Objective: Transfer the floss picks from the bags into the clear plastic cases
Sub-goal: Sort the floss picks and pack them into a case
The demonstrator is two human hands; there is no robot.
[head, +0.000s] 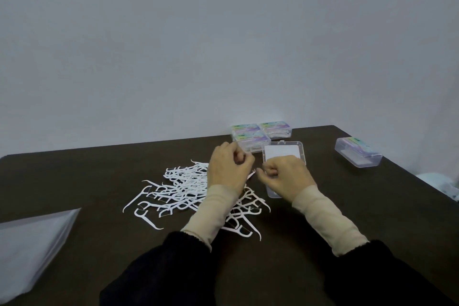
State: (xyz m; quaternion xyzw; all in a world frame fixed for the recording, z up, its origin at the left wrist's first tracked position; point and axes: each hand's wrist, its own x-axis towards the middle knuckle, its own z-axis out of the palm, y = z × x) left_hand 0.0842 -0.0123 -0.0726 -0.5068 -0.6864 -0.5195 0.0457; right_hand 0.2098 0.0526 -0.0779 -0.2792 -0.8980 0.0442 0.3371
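We see a dark table (pixel 347 218) set against a pale wall (pixel 223 32), with two hands working near its middle. The left hand (pixel 227 169) is curled, its fingers bent inward above the heap of white floss picks (pixel 183 186), and one floss pick (pixel 251 174) juts from its near side, so we read it as pinching that pick. The right hand (pixel 288 175) is likewise curled, close beside the left, and lies over the open clear case (pixel 283 154), hiding most of the case's near half; whether its fingers hold anything we cannot tell. The loose picks spread from the table's middle toward its near edge, and the left forearm in a beige sleeve (pixel 213 208) crosses over part of them. Toward the far edge we find a cluster of closed cases (pixel 260 134) with coloured labels, standing just behind the open case and touching one another. Another closed case (pixel 357 154) sits apart near the far right corner. At the near left edge lies a translucent plastic bag (pixel 32 251), well apart from the heap. A pale blue cloth (pixel 444 184) shows beyond the right edge of the table. Dark outer sleeves (pixel 173 273) cover both arms toward the near edge.
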